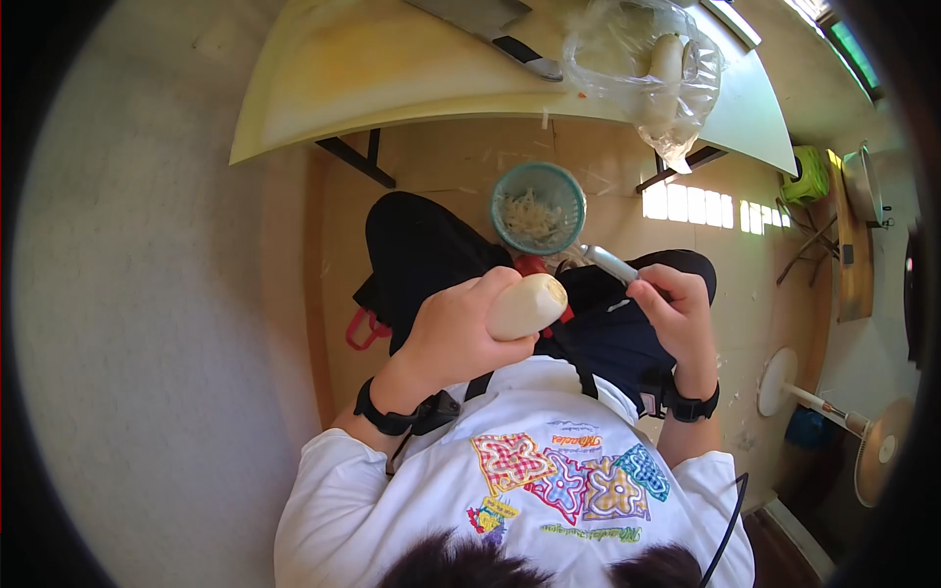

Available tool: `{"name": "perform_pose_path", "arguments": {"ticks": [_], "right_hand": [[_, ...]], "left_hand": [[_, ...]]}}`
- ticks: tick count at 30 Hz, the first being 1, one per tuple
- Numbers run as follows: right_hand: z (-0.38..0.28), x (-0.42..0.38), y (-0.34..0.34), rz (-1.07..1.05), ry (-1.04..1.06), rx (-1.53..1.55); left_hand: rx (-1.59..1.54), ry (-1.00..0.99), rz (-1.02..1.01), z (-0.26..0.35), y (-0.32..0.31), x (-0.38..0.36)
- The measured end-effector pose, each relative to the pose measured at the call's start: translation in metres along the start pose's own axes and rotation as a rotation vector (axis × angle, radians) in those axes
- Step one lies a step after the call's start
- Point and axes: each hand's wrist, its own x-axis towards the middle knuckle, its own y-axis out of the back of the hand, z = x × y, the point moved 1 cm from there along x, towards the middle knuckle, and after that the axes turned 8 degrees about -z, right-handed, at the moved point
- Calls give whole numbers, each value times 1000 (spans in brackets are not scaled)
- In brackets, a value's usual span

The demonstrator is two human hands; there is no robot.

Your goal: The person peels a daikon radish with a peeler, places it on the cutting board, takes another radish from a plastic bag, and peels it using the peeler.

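My left hand (456, 333) is wrapped around a peeled white radish (524, 309), its cut end pointing up and to the right. In my right hand (678, 318) is the silver handle of a peeler (610, 263), whose head points toward the bin. The peeler and the radish are apart. Between my knees stands a round teal bin (498, 209) with pale peelings (532, 216) inside.
Ahead is a pale table (392, 69) with a large knife (524, 54) and a clear plastic bag (627, 59) holding more white radishes (667, 73). Scraps lie on the floor. A fan (872, 446) stands at the right, and a wall (167, 294) is at the left.
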Motion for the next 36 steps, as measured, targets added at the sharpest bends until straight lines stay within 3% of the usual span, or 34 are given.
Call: {"name": "perform_pose_path", "arguments": {"ticks": [3,11,24,29,36], "right_hand": [[-4,-9,-9,-33,74,44],[-17,-2,-39,-49,404,-248],[-25,5,-47,-13,320,-239],[-27,3,-46,-44,307,-260],[-25,4,-46,0,331,-269]], "left_hand": [[-6,31,8,-4,-2,4],[-211,26,3,-14,-7,9],[-79,82,43,-7,-10,8],[120,-16,279,-10,-17,8],[264,-47,323,-11,-18,8]]}}
